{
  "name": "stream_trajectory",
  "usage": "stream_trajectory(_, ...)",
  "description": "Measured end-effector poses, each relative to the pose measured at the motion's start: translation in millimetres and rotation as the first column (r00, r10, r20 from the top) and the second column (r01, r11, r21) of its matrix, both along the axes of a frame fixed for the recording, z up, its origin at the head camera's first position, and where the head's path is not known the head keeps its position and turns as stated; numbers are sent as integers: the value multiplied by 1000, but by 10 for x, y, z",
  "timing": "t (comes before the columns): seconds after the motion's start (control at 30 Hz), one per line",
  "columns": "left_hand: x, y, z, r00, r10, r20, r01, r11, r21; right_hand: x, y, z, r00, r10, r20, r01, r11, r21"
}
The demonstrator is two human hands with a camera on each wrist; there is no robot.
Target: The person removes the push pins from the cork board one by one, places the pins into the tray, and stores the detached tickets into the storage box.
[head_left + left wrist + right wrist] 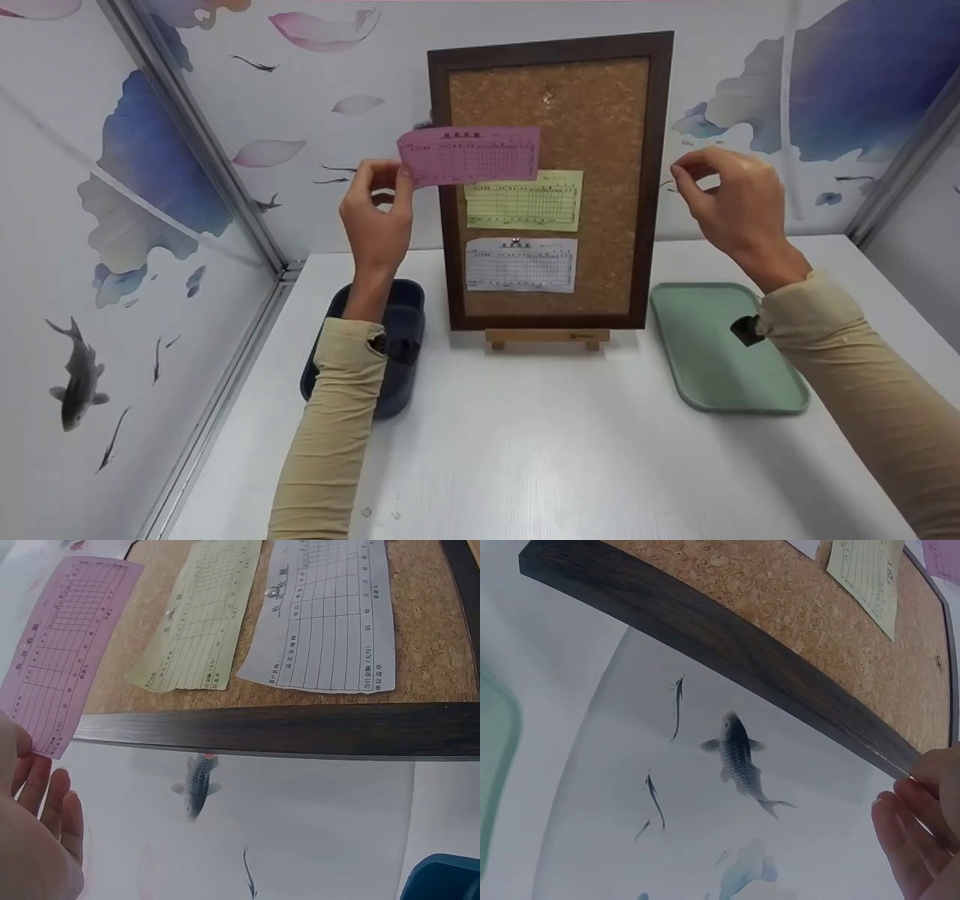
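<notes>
My left hand [384, 217] pinches a pink printed slip [476, 156] by its left end, raised before the upper left of a framed cork board [609, 187]. The slip overlaps the top of a yellow slip [523, 206] on the cork. Below that, a white slip [521, 270] is fixed with a small pin [515, 241] at its top. To the right of the board, apart from its frame, my right hand [739, 196] is raised with thumb and index fingertips together. Anything between those tips is too small to make out. Small shiny pins [547, 95] sit high on the cork.
A wooden stand [547, 337] holds the board up on the white table [540, 450]. A dark blue bin [409, 300] stands at the left, partly behind the left forearm. At the right lies a green tray [697, 345]. Printed wall panels [315, 82] enclose the table.
</notes>
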State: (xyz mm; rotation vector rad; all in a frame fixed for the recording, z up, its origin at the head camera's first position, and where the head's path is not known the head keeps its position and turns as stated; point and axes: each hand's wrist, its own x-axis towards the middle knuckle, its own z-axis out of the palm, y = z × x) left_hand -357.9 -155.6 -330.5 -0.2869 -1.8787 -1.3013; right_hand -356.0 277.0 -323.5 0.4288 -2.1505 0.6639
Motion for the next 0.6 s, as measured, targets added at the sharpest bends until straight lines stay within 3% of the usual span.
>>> stream_trajectory(0.6,120,50,-259,999,-24,40,22,998,63,205,107,-303,999,-3,47,8,994,-113)
